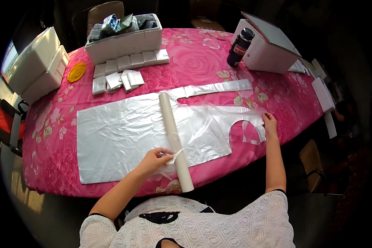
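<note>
A stack of silvery-white thin plastic sheet [115, 138] lies flat, cut with a curved opening and strap-like ends at its right, like an apron. Across it rests a long pale tube [169, 118], its near end at the table's front edge. Beside the tube, my left hand [155, 159] pinches a gathered bit of thin translucent film between thumb and fingers. Farther right, my right hand [270, 123] is closed on a corner of the film at the strap end. The film stretches loosely between both hands, over the sheet's right part.
A pink floral cloth [198, 62] covers the table. A white foam box [124, 45] holds packets, with several folded white packets [130, 62] in front. Nearby lies a yellow disc [76, 72]. Foam boxes [39, 66] stand left; a dark flask [240, 47] and white box [268, 49] stand right.
</note>
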Demonstrator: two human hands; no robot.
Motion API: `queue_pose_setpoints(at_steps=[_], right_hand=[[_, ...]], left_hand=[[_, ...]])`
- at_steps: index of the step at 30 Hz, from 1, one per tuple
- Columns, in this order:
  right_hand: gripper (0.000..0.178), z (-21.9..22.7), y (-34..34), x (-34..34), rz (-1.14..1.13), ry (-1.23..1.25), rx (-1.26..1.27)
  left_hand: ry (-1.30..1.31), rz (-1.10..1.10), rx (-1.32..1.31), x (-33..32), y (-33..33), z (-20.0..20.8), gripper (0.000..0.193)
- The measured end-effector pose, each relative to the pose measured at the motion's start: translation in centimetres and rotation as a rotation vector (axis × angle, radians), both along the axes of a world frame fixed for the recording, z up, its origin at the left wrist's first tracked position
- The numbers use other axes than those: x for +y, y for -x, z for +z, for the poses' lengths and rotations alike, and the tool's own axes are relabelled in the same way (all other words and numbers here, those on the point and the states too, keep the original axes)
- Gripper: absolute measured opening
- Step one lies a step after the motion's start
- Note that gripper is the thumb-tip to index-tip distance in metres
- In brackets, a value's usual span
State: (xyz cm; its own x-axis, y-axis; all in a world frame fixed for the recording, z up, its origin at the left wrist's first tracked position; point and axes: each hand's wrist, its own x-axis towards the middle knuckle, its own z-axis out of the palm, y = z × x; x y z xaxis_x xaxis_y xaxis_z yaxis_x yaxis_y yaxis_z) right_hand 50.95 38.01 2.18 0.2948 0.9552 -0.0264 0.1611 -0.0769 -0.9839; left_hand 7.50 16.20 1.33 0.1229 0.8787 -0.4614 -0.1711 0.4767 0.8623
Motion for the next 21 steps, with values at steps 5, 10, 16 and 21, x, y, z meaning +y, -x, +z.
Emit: queue_pose_setpoints(at_steps=[5, 10, 16, 21], right_hand=[[0.02, 3.3, 5.4, -2.5, -0.284, -0.615, -0.784], [0.032, 4.3, 17.2, -16.2, 0.698, 0.101, -0.544], [0.058, 2.0, 22.6, -20.8, 1.114, 0.256, -0.775], [0.05, 0.8, 22.3, -20.9, 1.082, 0.267, -0.723]], left_hand=[[0.064, 0.018, 0.028, -1.0, 0.7, -0.2, 0.021], [0.097, -0.011, -0.014, 0.2, 0.4, 0.3, 0.019], [0.037, -0.016, 0.045, -0.8, 3.1, -0.6, 0.025], [0.134, 0.048, 0.053, -3.0, 8.4, 0.5, 0.031]])
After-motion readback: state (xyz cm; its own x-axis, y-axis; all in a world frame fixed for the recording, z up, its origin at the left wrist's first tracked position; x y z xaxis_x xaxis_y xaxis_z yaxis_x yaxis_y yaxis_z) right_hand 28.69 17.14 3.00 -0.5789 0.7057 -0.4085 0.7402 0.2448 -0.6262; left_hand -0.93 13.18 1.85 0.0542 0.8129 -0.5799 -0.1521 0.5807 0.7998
